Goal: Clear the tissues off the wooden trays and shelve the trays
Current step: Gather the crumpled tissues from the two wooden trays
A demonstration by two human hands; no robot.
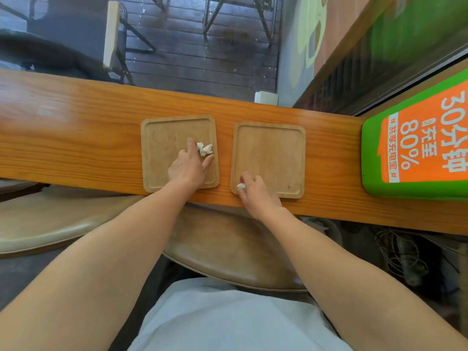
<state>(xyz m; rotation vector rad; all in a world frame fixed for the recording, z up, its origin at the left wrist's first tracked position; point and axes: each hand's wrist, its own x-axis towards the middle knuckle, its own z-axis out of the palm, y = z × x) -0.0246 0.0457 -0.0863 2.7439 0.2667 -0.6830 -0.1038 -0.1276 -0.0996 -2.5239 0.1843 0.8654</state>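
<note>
Two square wooden trays lie side by side on a narrow wooden counter [76,138]. On the left tray [162,138] rests a crumpled white tissue [204,148]. My left hand [188,165] lies over this tray, its fingers spread around the tissue, forefinger and thumb on either side of it. The right tray [276,153] has a bare surface. At its near left corner, my right hand [255,192] is closed on a small white tissue ball [241,186].
A green and orange sign [415,148] stands at the counter's right end. A small white box [266,98] sits at the far edge. Beige stool seats [228,252] are below the counter's near edge. Beyond the counter are dark decking and chairs.
</note>
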